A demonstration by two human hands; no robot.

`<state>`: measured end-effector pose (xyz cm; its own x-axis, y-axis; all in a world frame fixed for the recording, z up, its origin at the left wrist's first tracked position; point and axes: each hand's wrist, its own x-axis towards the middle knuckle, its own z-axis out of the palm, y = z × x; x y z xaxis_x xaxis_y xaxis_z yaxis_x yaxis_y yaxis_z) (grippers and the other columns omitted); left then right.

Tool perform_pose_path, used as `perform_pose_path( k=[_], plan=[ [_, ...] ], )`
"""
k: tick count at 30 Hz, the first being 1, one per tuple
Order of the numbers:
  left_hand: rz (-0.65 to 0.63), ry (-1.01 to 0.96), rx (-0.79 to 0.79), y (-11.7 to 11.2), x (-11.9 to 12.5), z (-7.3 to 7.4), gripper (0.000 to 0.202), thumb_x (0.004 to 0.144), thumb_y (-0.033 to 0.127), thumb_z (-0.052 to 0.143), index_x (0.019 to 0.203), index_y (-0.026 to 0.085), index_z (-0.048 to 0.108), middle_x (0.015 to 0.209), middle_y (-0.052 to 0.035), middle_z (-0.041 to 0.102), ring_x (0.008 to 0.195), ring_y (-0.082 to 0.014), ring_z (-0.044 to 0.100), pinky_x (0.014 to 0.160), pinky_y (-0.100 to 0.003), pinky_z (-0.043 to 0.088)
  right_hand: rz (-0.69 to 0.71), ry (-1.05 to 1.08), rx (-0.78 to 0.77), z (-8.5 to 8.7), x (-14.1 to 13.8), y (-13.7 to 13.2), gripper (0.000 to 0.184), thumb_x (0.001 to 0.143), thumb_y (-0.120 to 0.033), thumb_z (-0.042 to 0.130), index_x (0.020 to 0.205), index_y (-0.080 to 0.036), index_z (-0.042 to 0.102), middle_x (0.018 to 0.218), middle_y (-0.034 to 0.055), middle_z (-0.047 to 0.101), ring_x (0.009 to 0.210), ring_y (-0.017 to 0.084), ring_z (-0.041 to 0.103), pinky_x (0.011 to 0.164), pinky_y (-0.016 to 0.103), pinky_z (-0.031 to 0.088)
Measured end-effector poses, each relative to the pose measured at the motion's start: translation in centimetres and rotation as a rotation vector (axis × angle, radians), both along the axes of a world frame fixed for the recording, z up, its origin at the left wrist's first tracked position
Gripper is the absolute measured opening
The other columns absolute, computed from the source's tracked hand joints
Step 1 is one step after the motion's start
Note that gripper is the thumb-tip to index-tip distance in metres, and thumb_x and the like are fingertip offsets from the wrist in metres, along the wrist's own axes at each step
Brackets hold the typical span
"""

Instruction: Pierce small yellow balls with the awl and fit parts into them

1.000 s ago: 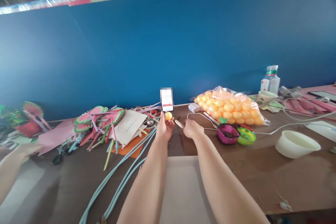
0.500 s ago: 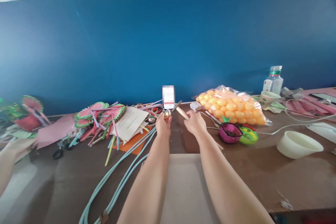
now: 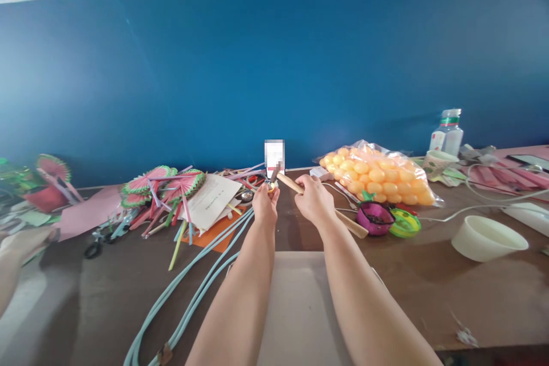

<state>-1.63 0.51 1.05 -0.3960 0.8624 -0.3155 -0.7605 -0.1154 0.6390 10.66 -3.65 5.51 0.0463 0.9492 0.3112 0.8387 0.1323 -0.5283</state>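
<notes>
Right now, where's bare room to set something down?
Brown tabletop is bare between right forearm and round cream bowl, and between black scissors and pale blue tubes. Crowded behind: pink paper fans left, clear bag of orange balls right.

Table (image 3: pixel 429 291): phone (image 3: pixel 272 155) before partition (image 3: pixel 266 68), just behind left hand (image 3: pixel 265 204). Small item (image 3: pixel 271 186) in left hand; hammer (image 3: pixel 291 183) in right hand (image 3: pixel 315 200). Panel (image 3: pixel 300 320) between forearms (image 3: pixel 240 291). Left: cords (image 3: pixel 141 329), paper sheet (image 3: pixel 212 203), paper fans (image 3: pixel 148 183) beyond sheet. Right: bag of balls (image 3: pixel 381 177), baskets (image 3: pixel 374 221) in front, bowl (image 3: pixel 472 247) farther right, bottle (image 3: pixel 446 136) behind bowl.
</notes>
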Motion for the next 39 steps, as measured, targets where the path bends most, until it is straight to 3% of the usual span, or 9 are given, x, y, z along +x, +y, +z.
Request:
perform_pose_path(
  k=[7, 12, 17, 22, 28, 34, 39],
  plan=[
    [0.011, 0.008, -0.015, 0.14, -0.04, -0.18, 0.006, 0.089, 0.015, 0.053, 0.094, 0.013, 0.057, 0.076, -0.0039, 0.059, 0.064, -0.0090, 0.062, 0.071, -0.024, 0.056, -0.016, 0.019, 0.036, 0.10, -0.07, -0.09, 0.031, 0.077, -0.016, 0.051, 0.106, -0.027, 0.057, 0.110, 0.0046, 0.057, 0.087, 0.019, 0.059, 0.067, 0.029, 0.041],
    [0.006, 0.006, -0.020, 0.16, -0.14, -0.21, 0.007, 0.090, 0.015, 0.052, 0.094, 0.014, 0.057, 0.074, -0.0029, 0.058, 0.064, -0.0089, 0.062, 0.071, -0.024, 0.057, 0.030, -0.006, -0.035, 0.01, -0.05, -0.15, 0.029, 0.075, -0.013, 0.051, 0.101, -0.027, 0.057, 0.106, 0.0028, 0.058, 0.084, 0.018, 0.060, 0.066, 0.028, 0.040],
    [0.005, 0.002, -0.006, 0.26, -0.12, -0.35, 0.007, 0.090, 0.016, 0.053, 0.095, 0.014, 0.057, 0.077, -0.0037, 0.059, 0.067, -0.0097, 0.063, 0.073, -0.025, 0.057, 0.010, 0.036, 0.013, -0.15, 0.06, 0.08, 0.028, 0.075, -0.015, 0.051, 0.100, -0.027, 0.056, 0.107, 0.0024, 0.059, 0.088, 0.019, 0.060, 0.066, 0.028, 0.039],
    [0.015, 0.009, -0.012, 0.22, -0.09, -0.37, 0.005, 0.089, 0.015, 0.054, 0.093, 0.014, 0.056, 0.075, -0.0030, 0.059, 0.065, -0.0097, 0.063, 0.071, -0.025, 0.058, 0.029, 0.028, -0.035, -0.27, 0.12, 0.15, 0.030, 0.074, -0.013, 0.052, 0.099, -0.028, 0.058, 0.104, 0.0018, 0.059, 0.084, 0.018, 0.060, 0.065, 0.028, 0.039],
    [0.024, 0.002, 0.001, 0.24, -0.09, -0.32, 0.004, 0.089, 0.016, 0.054, 0.088, 0.013, 0.056, 0.076, -0.0044, 0.060, 0.067, -0.0104, 0.064, 0.070, -0.025, 0.058, 0.000, 0.086, 0.042, 0.21, 0.17, -0.21, 0.029, 0.076, -0.015, 0.050, 0.100, -0.026, 0.059, 0.108, 0.0032, 0.060, 0.087, 0.019, 0.059, 0.066, 0.029, 0.040],
    [0.025, -0.025, 0.013, -0.01, -0.02, -0.21, 0.005, 0.089, 0.016, 0.054, 0.089, 0.012, 0.057, 0.074, -0.0055, 0.058, 0.069, -0.0123, 0.065, 0.073, -0.027, 0.058, 0.021, 0.064, -0.043, 0.08, 0.18, -0.14, 0.028, 0.075, -0.015, 0.052, 0.098, -0.027, 0.060, 0.105, 0.0025, 0.060, 0.084, 0.019, 0.060, 0.067, 0.030, 0.040],
    [0.014, -0.035, 0.019, -0.09, -0.02, 0.01, 0.007, 0.090, 0.018, 0.053, 0.090, 0.012, 0.057, 0.077, -0.0064, 0.060, 0.067, -0.0116, 0.064, 0.072, -0.026, 0.057, -0.010, 0.110, 0.021, 0.24, 0.23, -0.18, 0.030, 0.076, -0.016, 0.051, 0.102, -0.027, 0.059, 0.109, 0.0037, 0.060, 0.088, 0.020, 0.059, 0.070, 0.030, 0.042]
  ],
)
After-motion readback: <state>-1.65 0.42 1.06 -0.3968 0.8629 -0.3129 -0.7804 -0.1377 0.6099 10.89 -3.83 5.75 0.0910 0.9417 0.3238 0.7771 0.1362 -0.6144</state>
